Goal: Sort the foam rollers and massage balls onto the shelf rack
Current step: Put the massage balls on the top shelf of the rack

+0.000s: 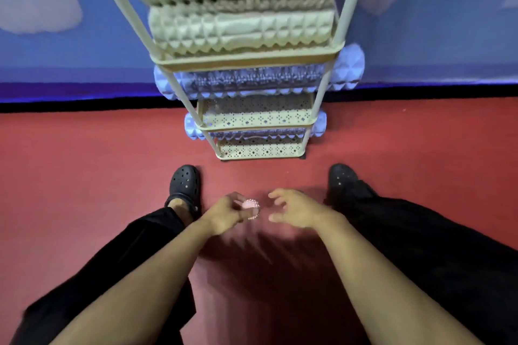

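Placement of the pink spiky massage ball (251,208) is the step in hand, by my reading. The left hand (224,213) pinches it low over the red floor (84,176), between the black clogs (185,179); the right hand (297,209) hovers just beside, fingers spread and loosely curled, holding nothing. Best to keep the pinch firm and pick a perforated tier of the shelf rack (252,119) with free room, since a ball may roll off. Beige foam rollers (241,29) fill the upper tier, blue foam rollers (252,80) lie on 2 tiers lower down. Blur hides the ball's detail; the rack's top is cut off
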